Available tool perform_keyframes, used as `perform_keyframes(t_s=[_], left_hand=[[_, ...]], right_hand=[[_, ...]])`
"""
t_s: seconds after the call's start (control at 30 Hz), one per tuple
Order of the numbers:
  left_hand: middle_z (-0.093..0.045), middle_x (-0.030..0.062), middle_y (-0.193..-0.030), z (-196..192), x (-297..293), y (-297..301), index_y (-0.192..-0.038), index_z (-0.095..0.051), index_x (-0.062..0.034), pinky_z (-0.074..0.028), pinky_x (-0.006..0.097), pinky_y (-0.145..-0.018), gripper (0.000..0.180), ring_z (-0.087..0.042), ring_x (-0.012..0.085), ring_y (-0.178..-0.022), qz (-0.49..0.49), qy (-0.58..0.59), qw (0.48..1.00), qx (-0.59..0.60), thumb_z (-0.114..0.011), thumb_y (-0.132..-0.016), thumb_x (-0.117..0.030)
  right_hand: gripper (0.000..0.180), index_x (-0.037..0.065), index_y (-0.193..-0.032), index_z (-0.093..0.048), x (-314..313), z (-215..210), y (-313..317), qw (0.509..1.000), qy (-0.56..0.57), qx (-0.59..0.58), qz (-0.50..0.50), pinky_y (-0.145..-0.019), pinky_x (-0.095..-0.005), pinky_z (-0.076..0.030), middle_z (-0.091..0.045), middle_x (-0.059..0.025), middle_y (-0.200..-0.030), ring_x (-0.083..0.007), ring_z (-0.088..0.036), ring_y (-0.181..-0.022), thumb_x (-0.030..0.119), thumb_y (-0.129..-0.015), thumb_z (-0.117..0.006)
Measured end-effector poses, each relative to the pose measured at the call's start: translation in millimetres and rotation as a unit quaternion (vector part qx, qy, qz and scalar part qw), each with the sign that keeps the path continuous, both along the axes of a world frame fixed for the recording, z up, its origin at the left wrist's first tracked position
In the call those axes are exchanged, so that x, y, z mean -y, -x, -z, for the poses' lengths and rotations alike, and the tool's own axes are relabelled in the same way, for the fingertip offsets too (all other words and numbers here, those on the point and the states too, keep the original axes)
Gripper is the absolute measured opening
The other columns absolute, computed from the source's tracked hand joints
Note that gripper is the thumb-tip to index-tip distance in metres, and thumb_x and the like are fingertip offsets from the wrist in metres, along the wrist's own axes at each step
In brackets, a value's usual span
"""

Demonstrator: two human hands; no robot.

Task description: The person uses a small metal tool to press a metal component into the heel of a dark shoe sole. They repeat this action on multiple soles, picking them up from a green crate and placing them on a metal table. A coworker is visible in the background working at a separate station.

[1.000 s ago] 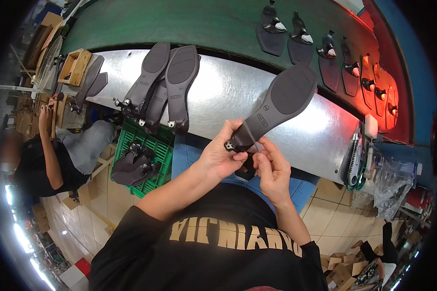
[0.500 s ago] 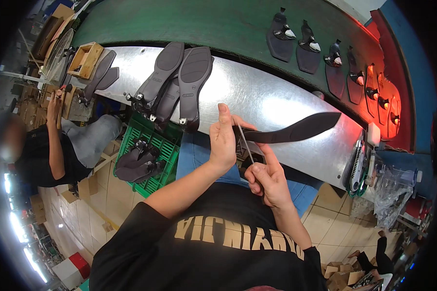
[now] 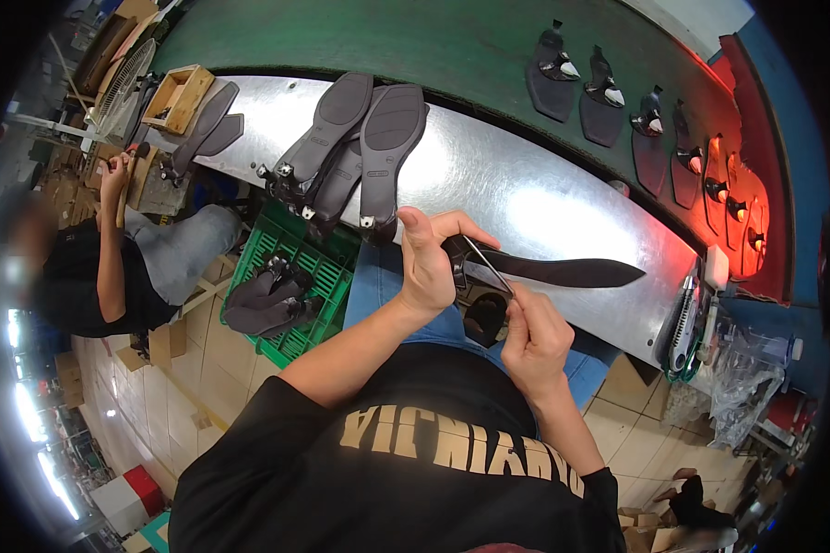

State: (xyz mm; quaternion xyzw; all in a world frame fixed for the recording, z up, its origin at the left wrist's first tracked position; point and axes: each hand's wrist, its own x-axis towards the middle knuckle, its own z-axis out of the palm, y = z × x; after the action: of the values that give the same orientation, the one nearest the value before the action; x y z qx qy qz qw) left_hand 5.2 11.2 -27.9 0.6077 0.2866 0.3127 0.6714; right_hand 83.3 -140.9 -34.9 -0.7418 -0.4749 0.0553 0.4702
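My left hand (image 3: 428, 263) is wrapped round the heel end of a dark sandal (image 3: 563, 271), thumb raised. The sole points right above the metal bench, seen nearly edge-on. Closed in a pinch, my right hand (image 3: 539, 339) grips a thin grey rod (image 3: 494, 269); its far end reaches the sandal's heel part beside my left fingers. What the tip touches is too small to tell. Left of my hands, several dark sandals (image 3: 392, 138) lie soles up on the bench, overlapping, with their heels toward me.
A green crate (image 3: 333, 293) with more sandals stands below the bench's left part. Sandals (image 3: 601, 101) line the green belt (image 3: 387, 41), some under red light. A snap-off knife (image 3: 682, 323) and a plastic bag (image 3: 749, 369) are at right. Another person (image 3: 92, 267) sits left.
The sandal has tilted from showing its sole to nearly edge-on, its toe end lower. My right hand has moved up and right with the rod. My left hand keeps its hold.
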Motion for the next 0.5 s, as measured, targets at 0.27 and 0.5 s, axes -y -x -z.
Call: perform_keyframes(t_s=[0.27, 0.5], left_hand=[[-0.06, 0.0075, -0.064, -10.7, -4.2, -1.6, -0.067, -0.062, 0.0003, -0.043, 0.021, -0.058, 0.106, -0.055, 0.014, -0.059, 0.011, 0.089, 0.996, 0.017, 0.007, -0.084, -0.078], [-0.06, 0.0076, -0.067, 8.6, -22.5, -4.8, -0.069, -0.06, -0.0101, -0.047, 0.028, -0.051, 0.063, -0.056, 0.018, -0.054, 0.028, 0.462, 0.869, 0.173, -0.045, -0.09, -0.068]], right_hand=[[0.019, -0.001, -0.099, -0.066, 1.8, -14.5, 1.0, 0.983, 0.013, -0.15, -0.109, -0.055, -0.0311, -0.047, -0.06, -0.0128, -0.072, -0.0236, -0.059, -0.059, -0.007, -0.082, -0.059], [0.017, -0.001, -0.097, -0.066, 5.8, -27.0, -2.8, 0.987, 0.003, -0.136, -0.082, -0.052, -0.0289, -0.046, -0.062, -0.0117, -0.072, -0.0181, -0.06, -0.057, -0.005, -0.083, -0.058]])
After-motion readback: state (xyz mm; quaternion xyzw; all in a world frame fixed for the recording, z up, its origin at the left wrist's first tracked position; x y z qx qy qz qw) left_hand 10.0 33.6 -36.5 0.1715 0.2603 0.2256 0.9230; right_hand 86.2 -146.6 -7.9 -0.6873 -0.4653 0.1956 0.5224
